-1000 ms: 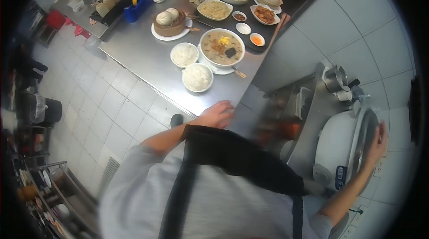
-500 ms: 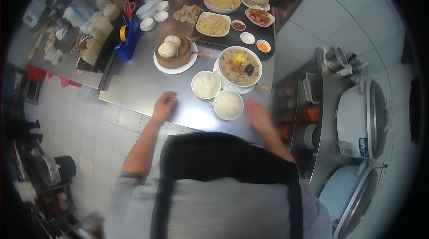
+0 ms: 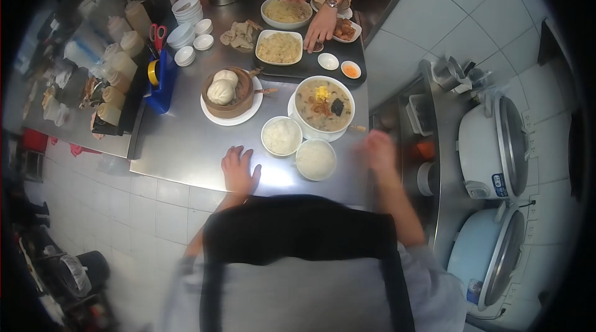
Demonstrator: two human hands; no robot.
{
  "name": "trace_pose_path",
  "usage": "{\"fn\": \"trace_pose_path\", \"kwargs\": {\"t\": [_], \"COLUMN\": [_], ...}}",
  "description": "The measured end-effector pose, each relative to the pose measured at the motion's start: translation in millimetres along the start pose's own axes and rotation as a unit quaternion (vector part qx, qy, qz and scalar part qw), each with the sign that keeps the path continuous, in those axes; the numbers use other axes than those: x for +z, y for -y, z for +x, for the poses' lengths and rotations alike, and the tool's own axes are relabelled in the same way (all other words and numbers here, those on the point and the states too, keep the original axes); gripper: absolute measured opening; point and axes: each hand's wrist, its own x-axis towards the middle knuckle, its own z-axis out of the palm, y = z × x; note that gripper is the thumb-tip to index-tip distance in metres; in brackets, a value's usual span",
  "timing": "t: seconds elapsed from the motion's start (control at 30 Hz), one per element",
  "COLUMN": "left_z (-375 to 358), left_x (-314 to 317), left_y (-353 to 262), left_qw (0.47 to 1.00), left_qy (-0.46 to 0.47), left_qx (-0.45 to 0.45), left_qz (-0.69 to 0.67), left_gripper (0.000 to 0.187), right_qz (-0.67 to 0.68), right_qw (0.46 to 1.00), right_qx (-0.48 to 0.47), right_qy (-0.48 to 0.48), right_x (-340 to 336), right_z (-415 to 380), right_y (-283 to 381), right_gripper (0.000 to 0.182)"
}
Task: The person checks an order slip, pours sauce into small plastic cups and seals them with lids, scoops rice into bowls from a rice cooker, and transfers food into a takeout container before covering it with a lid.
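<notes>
My left hand (image 3: pixel 239 170) lies on the steel counter (image 3: pixel 171 149) near its front edge, fingers spread and holding nothing. Motion blurs my right hand (image 3: pixel 380 151), which is at the counter's right edge, to the right of the rice bowls. Between my hands are two white bowls of rice, one front (image 3: pixel 316 160) and one behind it to the left (image 3: pixel 281 136). Behind them a large bowl of porridge (image 3: pixel 308 118), topped with yellow, brown and black bits, sits on a white plate. To the left, a round bamboo steamer (image 3: pixel 214 108) holds two white buns (image 3: pixel 221 91) on another plate.
A co-worker's hands (image 3: pixel 321 26) reach over a black tray (image 3: pixel 292 73) of dishes at the back. Stacked white bowls (image 3: pixel 181 34), a cloth (image 3: pixel 241 34) and a blue holder (image 3: pixel 162 87) with scissors stand left. Rice cookers (image 3: pixel 483 146) line the right side.
My left hand has gone from loosely curled to spread on the counter. My right hand has moved right, away from the front rice bowl. A co-worker's hands have reached in over the tray.
</notes>
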Motion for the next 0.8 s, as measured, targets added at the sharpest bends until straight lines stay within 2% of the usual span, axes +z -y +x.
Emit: {"fn": "trace_pose_path", "kwargs": {"t": [0.07, 0.13, 0.23, 0.3, 0.43, 0.5, 0.57, 0.67, 0.8], "left_z": [1.4, 3.5, 6.1, 8.3, 9.5, 10.6, 13.6, 15.4, 18.6], "left_x": [-3.6, -2.5, -4.8, -5.4, -3.5, -1.8, -0.5, 2.4, 2.7], "left_y": [-3.6, -3.8, -8.6, -11.7, -14.0, -15.5, -17.0, -18.3, -22.3], "left_qw": [1.000, 0.999, 1.000, 1.000, 0.999, 0.998, 0.998, 0.997, 0.996], "left_qy": [-0.006, -0.008, -0.002, 0.005, 0.023, 0.015, 0.019, 0.022, 0.027], "left_qx": [0.014, 0.025, 0.017, 0.010, -0.020, -0.015, -0.021, -0.023, -0.032], "left_qz": [0.005, 0.020, 0.019, 0.027, 0.041, 0.057, 0.065, 0.072, 0.084], "left_gripper": [0.047, 0.048, 0.048, 0.047, 0.044, 0.045, 0.045, 0.045, 0.046], "right_qz": [0.000, 0.008, 0.030, 0.063, 0.042, 0.023, 0.011, -0.013, -0.014], "right_qw": [0.998, 0.996, 0.998, 0.997, 0.994, 0.991, 0.990, 0.991, 0.995], "right_qx": [-0.049, -0.091, -0.044, 0.003, 0.098, 0.123, 0.132, 0.131, 0.097], "right_qy": [-0.047, -0.004, 0.025, 0.050, -0.003, -0.036, -0.047, 0.002, 0.003], "right_x": [35.0, 55.6, 94.7, 111.0, 119.6, 131.6, 138.7, 151.0, 168.0], "right_z": [26.0, 74.8, 144.5, 195.6, 296.3, 319.0, 341.3, 369.4, 382.8], "right_y": [56.3, 88.0, 114.7, 112.6, 70.3, 61.9, 54.9, 44.2, 35.4], "right_gripper": [0.015, 0.017, 0.027, 0.032, 0.035, 0.036, 0.035, 0.033, 0.032]}}
